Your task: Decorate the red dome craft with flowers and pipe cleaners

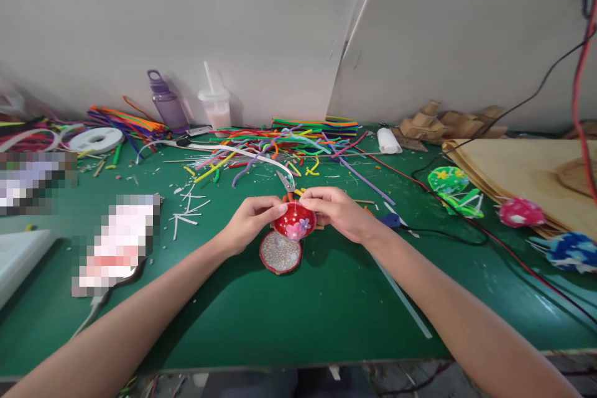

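Between my two hands I hold a small red round piece (282,219) decorated with a pink heart, a purple flower and white beads. The fingers of my left hand (252,221) pinch its left edge. My right hand (340,211) pinches the upper right edge. Just below it, on the table, lies a round disc (280,252) covered in pearly beads with a red rim. Pliers (288,183) with orange-red handles lie right behind the red piece, partly hidden by it.
Pipe cleaners (261,149) are heaped at the back of the green table (326,317). Behind them stand a purple bottle (170,106) and a lidded cup (217,109). A glue stick (405,298) lies under my right forearm. Fuzzy craft pieces (520,212) and brown paper (504,168) are at right.
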Demonstrator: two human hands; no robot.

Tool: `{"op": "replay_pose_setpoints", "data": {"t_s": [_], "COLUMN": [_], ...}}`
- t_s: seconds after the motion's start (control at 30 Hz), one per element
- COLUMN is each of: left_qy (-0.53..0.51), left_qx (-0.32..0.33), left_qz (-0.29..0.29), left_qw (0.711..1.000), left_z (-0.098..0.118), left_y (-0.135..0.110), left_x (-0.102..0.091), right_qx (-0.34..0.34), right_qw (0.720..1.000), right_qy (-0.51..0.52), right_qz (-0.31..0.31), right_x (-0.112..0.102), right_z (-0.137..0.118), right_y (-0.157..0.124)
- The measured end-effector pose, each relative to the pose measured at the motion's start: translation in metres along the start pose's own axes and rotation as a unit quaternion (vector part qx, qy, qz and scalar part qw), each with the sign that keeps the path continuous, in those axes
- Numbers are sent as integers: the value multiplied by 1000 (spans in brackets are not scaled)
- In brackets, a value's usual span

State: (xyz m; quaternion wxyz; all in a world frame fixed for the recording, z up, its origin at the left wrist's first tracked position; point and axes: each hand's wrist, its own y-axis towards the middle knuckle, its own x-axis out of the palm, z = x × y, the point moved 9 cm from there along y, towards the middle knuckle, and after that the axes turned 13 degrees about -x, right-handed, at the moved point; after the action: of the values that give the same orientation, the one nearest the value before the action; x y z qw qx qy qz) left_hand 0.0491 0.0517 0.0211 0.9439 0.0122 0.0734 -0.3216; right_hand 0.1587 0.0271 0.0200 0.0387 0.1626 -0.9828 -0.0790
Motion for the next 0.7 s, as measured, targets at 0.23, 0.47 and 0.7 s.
{"op": "replay_pose_setpoints", "data": {"t_s": [0.23, 0.47, 0.7], "left_qy": [-39, -62, -117], "left_qx": [-13, -35, -43], "left_qz": [13, 25, 13], "left_qw": [999, 997, 992], "left_z": [-6, -8, -5], "left_y": [1, 0, 0], "left_x": [-4, -4, -1], "right_qx": [10, 11, -31], "right_qw": [999, 999, 996], "right_qy": [8, 5, 23], "right_qz": [36, 33, 76], "right_x": [-2, -1, -11], "right_z": [-1, -2, -5], "right_y": [1, -1, 3]}}
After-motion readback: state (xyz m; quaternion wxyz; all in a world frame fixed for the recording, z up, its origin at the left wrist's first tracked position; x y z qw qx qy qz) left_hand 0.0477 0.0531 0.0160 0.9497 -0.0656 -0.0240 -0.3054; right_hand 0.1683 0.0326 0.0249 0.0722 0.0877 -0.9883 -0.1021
